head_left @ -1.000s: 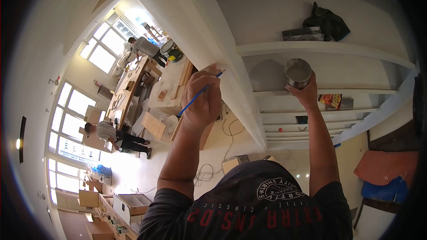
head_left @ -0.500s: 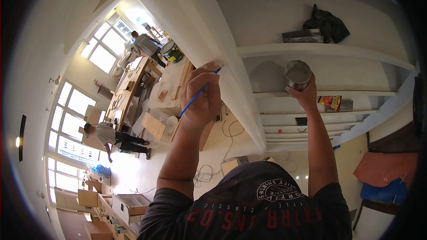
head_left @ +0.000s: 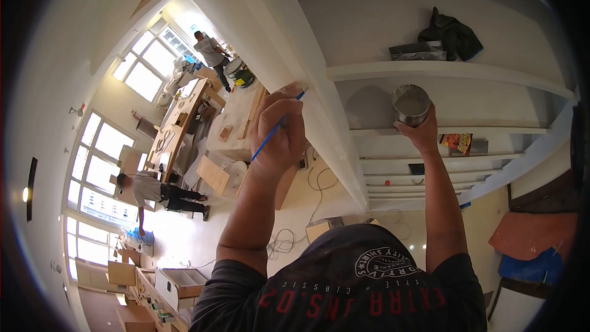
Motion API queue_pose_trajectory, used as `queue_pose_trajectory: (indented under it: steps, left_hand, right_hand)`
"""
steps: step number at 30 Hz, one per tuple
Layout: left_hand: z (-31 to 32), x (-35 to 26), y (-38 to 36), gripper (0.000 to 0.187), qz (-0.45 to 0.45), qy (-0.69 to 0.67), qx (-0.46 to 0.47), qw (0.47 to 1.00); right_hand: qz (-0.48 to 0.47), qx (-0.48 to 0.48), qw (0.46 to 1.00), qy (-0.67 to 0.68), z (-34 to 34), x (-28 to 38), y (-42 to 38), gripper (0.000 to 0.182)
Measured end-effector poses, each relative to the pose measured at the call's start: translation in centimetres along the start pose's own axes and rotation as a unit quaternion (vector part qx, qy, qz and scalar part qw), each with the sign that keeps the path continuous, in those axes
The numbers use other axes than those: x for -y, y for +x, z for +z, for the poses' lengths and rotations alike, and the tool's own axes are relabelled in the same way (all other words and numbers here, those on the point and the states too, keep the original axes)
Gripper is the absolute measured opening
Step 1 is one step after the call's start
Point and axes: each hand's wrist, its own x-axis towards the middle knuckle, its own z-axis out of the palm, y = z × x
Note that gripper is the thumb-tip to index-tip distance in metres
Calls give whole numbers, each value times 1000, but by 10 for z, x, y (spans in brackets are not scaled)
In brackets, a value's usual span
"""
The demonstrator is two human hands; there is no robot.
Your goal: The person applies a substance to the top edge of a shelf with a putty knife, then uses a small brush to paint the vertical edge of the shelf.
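Note:
My left hand (head_left: 279,126) is closed around a thin paintbrush (head_left: 268,139) with a blue handle. The brush tip is right at the face of the white upright panel (head_left: 332,104), and my fingertips are close against it. In my right hand (head_left: 423,132) is a round metal can (head_left: 410,106), gripped around its side and lower part. Its open top faces me and pale grey shows inside. The can is in front of the white shelving, close to a shelf edge (head_left: 455,130).
On the upper shelf are a dark cloth bag (head_left: 452,35) and a flat grey box (head_left: 419,51); a red-yellow packet (head_left: 456,142) lies lower. Two people (head_left: 212,55) work near a long wooden bench (head_left: 178,123). Cables (head_left: 283,243) trail over the floor.
My left hand and the brush have shifted only very slightly at the panel. The can stays put. In the background, the far person stands more upright, and the nearer one's arm has swung.

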Motion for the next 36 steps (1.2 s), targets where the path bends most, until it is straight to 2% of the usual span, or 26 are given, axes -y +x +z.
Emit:
queue_pose_trajectory:
  steps: [10,13,19,25,28,36]
  left_hand:
    - [-2,-4,0,24,-8,28,19,999]
    - [0,-2,3,24,14,-9,-18,1000]
    - [-2,-3,-3,27,2,31,14,999]
    - [-3,-5,3,27,21,-2,-6,1000]
    - [-2,-5,-1,27,8,26,17,999]
    - [0,-3,-5,24,12,-3,-8,1000]
  right_hand:
    - [-5,-1,1000,6,1,-2,-1,107]
    - [-10,-2,1000,12,1,-3,-1,108]
    - [-7,-3,1000,-5,0,-1,0,108]
    - [-13,-6,1000,-7,0,-3,-1,108]
    - [-8,-6,1000,-6,0,-5,-1,108]
    - [-12,-6,1000,-9,1,-9,0,108]
